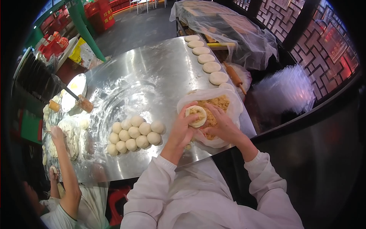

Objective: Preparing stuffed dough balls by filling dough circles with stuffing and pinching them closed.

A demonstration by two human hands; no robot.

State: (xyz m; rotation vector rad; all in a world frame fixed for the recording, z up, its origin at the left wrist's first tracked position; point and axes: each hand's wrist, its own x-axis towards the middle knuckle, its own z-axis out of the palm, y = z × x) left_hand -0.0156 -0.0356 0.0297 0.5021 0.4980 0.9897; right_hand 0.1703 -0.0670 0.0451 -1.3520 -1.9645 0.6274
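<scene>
My left hand [181, 130] cups a round dough wrapper [203, 120], its thumb pressed onto the crumbly yellowish filling [196, 110] in the middle. To the right, my right hand [224, 126] hovers over a heap of the same filling [221, 102], fingers apart and curved towards the wrapper. Nothing shows between those fingers, though their undersides are hidden. The heap lies in an open white plastic bag [236, 104] at the near right corner of the steel table [168, 71]. Several smooth dough balls [133, 132] stand grouped in rows left of my hands.
Flattened dough rounds [211, 67] line the table's right edge, beside a wooden rolling pin [234, 75]. At left, a co-worker's hand [58, 136] is at a floury dough mass [70, 137], near a white bowl [81, 86] and a wooden-handled scraper [85, 103]. Plastic sheeting [228, 23] covers a rack behind.
</scene>
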